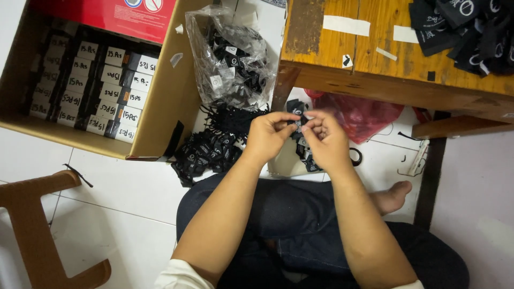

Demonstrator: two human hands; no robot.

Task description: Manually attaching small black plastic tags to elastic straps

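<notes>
My left hand (269,134) and my right hand (326,140) meet in front of me above my lap, fingertips pinched together on a small stack of black fabric labels (297,122). More black labels hang below the hands, partly hidden by my right hand. A loose heap of the same black labels (206,152) lies on the white tile floor just left of my left hand.
An open cardboard box (160,115) at the left holds several rows of bundled labels with white slips. A clear plastic bag (230,59) of labels leans beside it. A wooden table (385,69) carries more black labels (471,32). A red plastic bag (364,115) and a brown stool (37,214) stand nearby.
</notes>
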